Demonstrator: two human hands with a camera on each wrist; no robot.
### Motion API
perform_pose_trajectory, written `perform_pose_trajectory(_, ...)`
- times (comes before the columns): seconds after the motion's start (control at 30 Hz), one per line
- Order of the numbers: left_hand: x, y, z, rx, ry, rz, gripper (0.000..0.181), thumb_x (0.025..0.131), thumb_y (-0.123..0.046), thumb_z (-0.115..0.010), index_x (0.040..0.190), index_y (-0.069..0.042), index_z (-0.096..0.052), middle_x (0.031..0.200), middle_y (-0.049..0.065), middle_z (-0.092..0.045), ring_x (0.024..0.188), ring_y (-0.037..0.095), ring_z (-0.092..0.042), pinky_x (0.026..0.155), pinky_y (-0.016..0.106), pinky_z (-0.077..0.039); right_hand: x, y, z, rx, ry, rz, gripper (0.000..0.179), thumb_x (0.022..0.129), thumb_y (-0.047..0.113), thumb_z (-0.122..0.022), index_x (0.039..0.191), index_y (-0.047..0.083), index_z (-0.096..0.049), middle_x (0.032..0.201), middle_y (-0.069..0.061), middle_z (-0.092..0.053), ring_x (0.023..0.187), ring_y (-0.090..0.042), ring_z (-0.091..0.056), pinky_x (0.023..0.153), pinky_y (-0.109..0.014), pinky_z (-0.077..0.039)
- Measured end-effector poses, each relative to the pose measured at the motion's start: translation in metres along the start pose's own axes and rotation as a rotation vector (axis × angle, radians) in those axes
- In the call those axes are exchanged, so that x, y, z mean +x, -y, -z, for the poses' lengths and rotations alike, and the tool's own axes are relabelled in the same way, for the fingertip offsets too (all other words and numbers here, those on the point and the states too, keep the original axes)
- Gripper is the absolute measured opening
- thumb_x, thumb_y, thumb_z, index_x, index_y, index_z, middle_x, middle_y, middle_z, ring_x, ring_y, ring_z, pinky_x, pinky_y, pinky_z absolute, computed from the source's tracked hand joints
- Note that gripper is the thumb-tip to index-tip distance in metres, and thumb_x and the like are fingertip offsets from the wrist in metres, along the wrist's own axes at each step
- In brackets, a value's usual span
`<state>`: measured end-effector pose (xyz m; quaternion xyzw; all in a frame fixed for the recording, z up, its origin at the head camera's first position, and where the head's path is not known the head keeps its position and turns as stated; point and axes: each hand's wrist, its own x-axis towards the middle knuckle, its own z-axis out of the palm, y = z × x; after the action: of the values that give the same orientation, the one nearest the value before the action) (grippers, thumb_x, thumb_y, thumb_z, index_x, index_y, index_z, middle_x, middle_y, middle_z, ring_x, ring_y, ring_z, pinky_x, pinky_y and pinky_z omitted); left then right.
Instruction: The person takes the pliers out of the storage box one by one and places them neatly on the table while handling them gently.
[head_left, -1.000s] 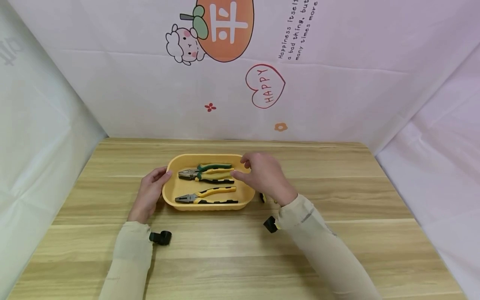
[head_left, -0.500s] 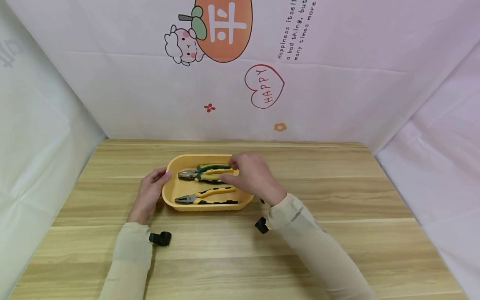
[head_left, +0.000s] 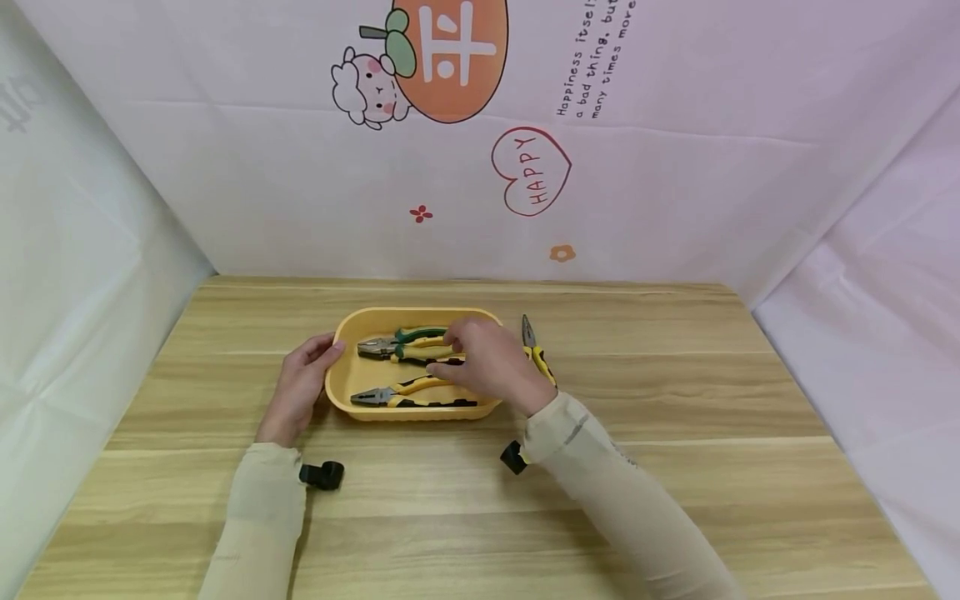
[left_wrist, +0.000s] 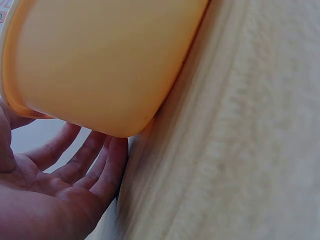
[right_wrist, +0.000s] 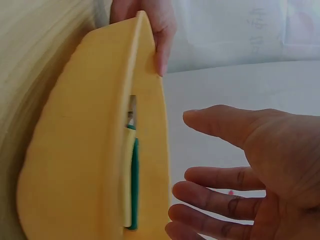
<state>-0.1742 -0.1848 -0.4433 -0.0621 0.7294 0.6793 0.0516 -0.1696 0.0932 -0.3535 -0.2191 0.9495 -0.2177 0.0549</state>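
A yellow plastic tray (head_left: pixel 412 415) stands on the table, and my left hand (head_left: pixel 291 392) holds its left end. The thumb lies over the rim; in the left wrist view the fingers (left_wrist: pixel 82 155) reach under the tray's outer wall. Inside, pliers with green and yellow handles (head_left: pixel 420 335) lie toward the back, seemingly overlapping a yellow-and-black pair. Nearer the front wall lie yellow-and-black pliers (head_left: pixel 375 397). Over the tray's right part hovers my right hand (head_left: pixel 491 362), fingers apart and holding nothing; it hides some handle ends. The right wrist view shows its palm (right_wrist: pixel 285 155) bare.
Another pair of pliers (head_left: pixel 529 332) with yellow-and-black handles lies on the wooden table (head_left: pixel 420 533) just right of the tray, partly behind the right hand. A white printed cloth (head_left: pixel 675 192) rises at the table's back edge, with more cloth on both sides.
My right hand has moved left and slightly nearer the front, over the tray. The pliers right of the tray, mostly covered before, now show. The left hand and tray stay put.
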Motion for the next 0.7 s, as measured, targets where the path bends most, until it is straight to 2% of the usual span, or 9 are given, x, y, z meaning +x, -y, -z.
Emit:
perform_pose_trajectory(0.13,0.000,0.000,0.000,0.004,0.005,-0.003,0.056,0.108,-0.031,-0.053,0.150,0.004,-0.042,0.145,0.025,-0.048,0.113,0.019,-0.058,0.087,0.019,-0.053,0.001,-0.003,-0.012,-0.006,0.035,-0.011,0.045,0.090,0.041,-0.079,0.116,0.005,-0.073,0.112,-0.008,-0.070,0.094,-0.021,-0.066,0.079,-0.037,-0.056)
perform_pose_trajectory(0.23,0.000,0.000,0.000,0.009,0.005,-0.003,0.057,0.108,-0.032,-0.053,0.151,0.004,-0.042,0.145,0.025,-0.047,0.114,0.019,-0.058,0.087,0.019,-0.053,0.002,-0.005,-0.019,-0.040,0.049,-0.006,0.042,0.089,0.042,-0.079,0.112,0.007,-0.074,0.106,-0.005,-0.070,0.085,-0.014,-0.062,0.074,-0.032,-0.054)
perform_pose_trajectory(0.3,0.001,0.000,0.000,0.006,0.007,-0.003,0.057,0.107,-0.031,-0.053,0.151,0.004,-0.042,0.146,0.025,-0.046,0.114,0.019,-0.058,0.087,0.019,-0.053,0.003,-0.005,-0.022,-0.045,0.067,0.003,0.038,0.089,0.041,-0.079,0.104,0.006,-0.074,0.088,-0.003,-0.064,0.070,-0.011,-0.052,0.063,-0.028,-0.046)
perform_pose_trajectory(0.37,0.001,0.000,0.000,0.003,0.007,-0.001,0.057,0.107,-0.032,-0.053,0.151,0.004,-0.041,0.146,0.025,-0.046,0.113,0.018,-0.058,0.087,0.020,-0.053,0.005,-0.006,-0.025,-0.036,0.079,0.008,0.036,0.089,0.040,-0.080,0.101,0.006,-0.073,0.080,-0.001,-0.058,0.065,-0.011,-0.044,0.059,-0.028,-0.037)
perform_pose_trajectory(0.4,0.001,0.000,0.000,0.002,0.009,-0.001,0.058,0.107,-0.032,-0.053,0.151,0.004,-0.041,0.146,0.025,-0.046,0.113,0.018,-0.058,0.087,0.020,-0.054,0.005,-0.006,-0.026,-0.033,0.084,0.009,0.037,0.088,0.040,-0.081,0.101,0.006,-0.073,0.080,0.000,-0.058,0.065,-0.011,-0.043,0.060,-0.028,-0.036)
perform_pose_trajectory(0.47,0.001,0.000,0.001,0.000,0.009,0.002,0.058,0.107,-0.032,-0.053,0.151,0.003,-0.042,0.146,0.024,-0.046,0.113,0.018,-0.058,0.087,0.020,-0.054,0.006,-0.006,-0.028,-0.025,0.104,0.008,0.039,0.087,0.040,-0.082,0.103,0.006,-0.073,0.082,-0.001,-0.061,0.068,-0.013,-0.048,0.062,-0.029,-0.039)
perform_pose_trajectory(0.57,0.001,0.000,0.001,0.002,0.009,0.005,0.058,0.107,-0.033,-0.053,0.151,0.002,-0.042,0.146,0.024,-0.046,0.114,0.019,-0.058,0.087,0.019,-0.054,0.008,-0.006,-0.030,-0.032,0.117,0.014,0.047,0.084,0.042,-0.085,0.114,0.008,-0.074,0.106,-0.002,-0.071,0.091,-0.016,-0.063,0.080,-0.033,-0.053)
perform_pose_trajectory(0.63,0.001,0.000,0.001,0.001,0.009,0.007,0.059,0.107,-0.034,-0.054,0.152,0.002,-0.042,0.147,0.024,-0.046,0.115,0.019,-0.058,0.088,0.019,-0.053,0.010,-0.007,-0.032,-0.046,0.129,0.030,0.049,0.083,0.043,-0.085,0.116,0.008,-0.074,0.112,-0.004,-0.072,0.100,-0.019,-0.065,0.090,-0.037,-0.053)
perform_pose_trajectory(0.7,0.002,0.000,0.001,-0.002,0.005,0.011,0.058,0.107,-0.033,-0.054,0.151,0.003,-0.042,0.146,0.024,-0.046,0.115,0.020,-0.057,0.088,0.019,-0.053,0.012,-0.007,-0.034,-0.069,0.140,0.055,0.049,0.082,0.043,-0.086,0.116,0.009,-0.074,0.112,-0.004,-0.072,0.101,-0.019,-0.065,0.095,-0.040,-0.050)
